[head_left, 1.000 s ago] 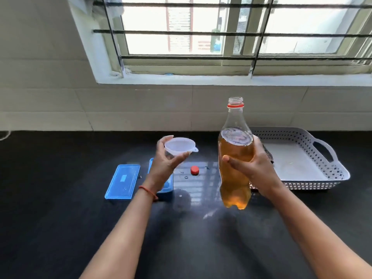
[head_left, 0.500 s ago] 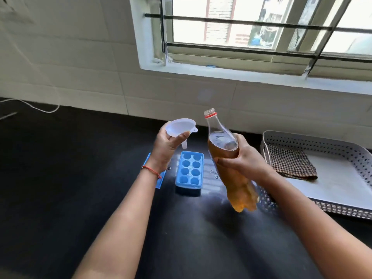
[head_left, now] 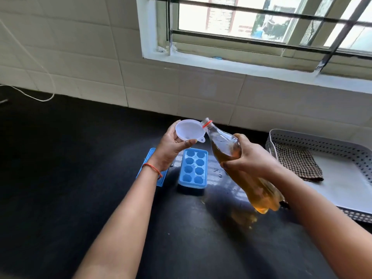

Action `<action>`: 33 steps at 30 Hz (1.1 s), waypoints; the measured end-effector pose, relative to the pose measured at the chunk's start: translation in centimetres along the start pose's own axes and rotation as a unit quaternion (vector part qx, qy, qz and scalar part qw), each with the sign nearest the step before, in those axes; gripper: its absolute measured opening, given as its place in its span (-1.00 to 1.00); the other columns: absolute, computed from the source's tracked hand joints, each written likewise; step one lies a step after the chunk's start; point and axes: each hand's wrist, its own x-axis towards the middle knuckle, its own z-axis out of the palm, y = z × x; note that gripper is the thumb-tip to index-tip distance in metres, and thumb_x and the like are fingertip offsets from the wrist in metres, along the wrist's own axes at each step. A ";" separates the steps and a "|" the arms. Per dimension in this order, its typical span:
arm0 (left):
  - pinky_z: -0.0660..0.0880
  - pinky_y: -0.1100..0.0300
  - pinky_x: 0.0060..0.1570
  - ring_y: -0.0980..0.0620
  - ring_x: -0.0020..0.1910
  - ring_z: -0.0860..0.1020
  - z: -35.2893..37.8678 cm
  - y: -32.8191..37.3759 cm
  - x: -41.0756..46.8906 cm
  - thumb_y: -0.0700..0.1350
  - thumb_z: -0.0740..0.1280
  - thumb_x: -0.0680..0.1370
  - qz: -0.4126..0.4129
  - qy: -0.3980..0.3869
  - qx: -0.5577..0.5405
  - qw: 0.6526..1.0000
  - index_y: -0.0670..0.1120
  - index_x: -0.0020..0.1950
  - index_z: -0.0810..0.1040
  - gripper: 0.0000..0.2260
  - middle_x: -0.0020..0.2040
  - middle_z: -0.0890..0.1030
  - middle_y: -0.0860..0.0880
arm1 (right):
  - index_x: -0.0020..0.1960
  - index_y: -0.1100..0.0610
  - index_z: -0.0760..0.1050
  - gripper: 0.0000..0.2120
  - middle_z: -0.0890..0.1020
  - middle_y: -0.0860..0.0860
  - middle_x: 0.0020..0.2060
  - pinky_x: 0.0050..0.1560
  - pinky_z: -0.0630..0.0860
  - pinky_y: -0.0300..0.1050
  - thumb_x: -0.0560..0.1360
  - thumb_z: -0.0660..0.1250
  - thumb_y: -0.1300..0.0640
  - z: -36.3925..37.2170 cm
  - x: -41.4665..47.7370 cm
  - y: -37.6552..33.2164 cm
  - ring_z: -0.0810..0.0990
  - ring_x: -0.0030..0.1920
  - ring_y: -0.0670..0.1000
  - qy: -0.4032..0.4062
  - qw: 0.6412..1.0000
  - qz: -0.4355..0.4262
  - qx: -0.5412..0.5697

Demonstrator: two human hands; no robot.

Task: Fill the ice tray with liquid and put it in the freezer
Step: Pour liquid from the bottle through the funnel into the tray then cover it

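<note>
Nearest, from 6 o'clock outward: glossy black counter, smooth and reflective. Above it, a clear plastic bottle, waisted, partly full of amber liquid, tilted with its lobed base toward 5 o'clock and its uncapped, orange-ringed mouth toward 11 o'clock. Right hand wrapped round the bottle's middle, fingers curled over the far side, thumb pressed along the near side. Left hand, thin red thread at the wrist, raised and pinching a translucent white plastic funnel by its cone, thumb on the near side, fingers on the far side. Bottle mouth right at the funnel's rim at 3 o'clock; contact impossible to tell.

Below, flat on the counter: rectangular blue ice tray, two rows of four faceted cells, with the funnel held above its far end. At the tray's 9 o'clock, a flat blue lid, partly hidden by the left wrist. At its 3 o'clock, a few droplets. Well beyond them, a white perforated plastic basket holding a folded checked cloth. Farthest, at 12 o'clock, cream wall tiles and a barred window.
</note>
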 end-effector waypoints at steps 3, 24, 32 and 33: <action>0.48 0.11 0.24 -0.01 0.21 0.52 0.0 -0.1 0.1 -0.24 0.45 0.36 -0.002 -0.009 -0.008 1.000 -0.04 0.31 0.38 -0.45 0.23 0.51 -0.14 | 0.46 0.00 0.12 -0.15 0.56 0.07 0.16 -0.13 0.39 -0.21 0.32 0.49 -0.05 -0.3 0.0 -0.2 0.49 -0.10 0.01 -0.005 1.000 0.007 -0.014; 0.45 0.03 0.27 -0.06 0.22 0.50 -0.2 -1.1 0.6 -0.29 0.44 0.43 -0.016 -0.028 -0.005 0.999 -0.14 0.40 0.32 -0.42 0.25 0.50 -0.19 | 0.47 0.08 0.11 -0.12 0.55 0.12 0.17 -0.08 0.42 -0.18 0.30 0.49 -0.07 -1.0 -0.1 -1.6 0.46 -0.06 0.04 -0.024 0.997 0.017 -0.069; 0.44 0.02 0.28 -0.11 0.27 0.48 -0.1 -1.0 0.7 -0.25 0.46 0.40 -0.028 -0.037 -0.007 0.999 -0.12 0.41 0.31 -0.38 0.30 0.47 -0.22 | 0.47 0.07 0.10 -0.11 0.55 0.12 0.16 -0.10 0.42 -0.18 0.31 0.49 -0.08 -1.1 -0.1 -1.5 0.48 -0.06 0.04 -0.025 0.997 0.021 -0.076; 0.44 0.03 0.27 -0.11 0.28 0.48 -0.1 -1.0 0.7 -0.26 0.46 0.41 -0.029 -0.038 -0.008 0.999 -0.12 0.41 0.31 -0.38 0.30 0.47 -0.22 | 0.48 0.08 0.09 -0.11 0.55 0.12 0.18 -0.10 0.41 -0.19 0.31 0.49 -0.08 -1.1 -0.1 -1.5 0.47 -0.05 0.03 -0.026 0.996 0.020 -0.078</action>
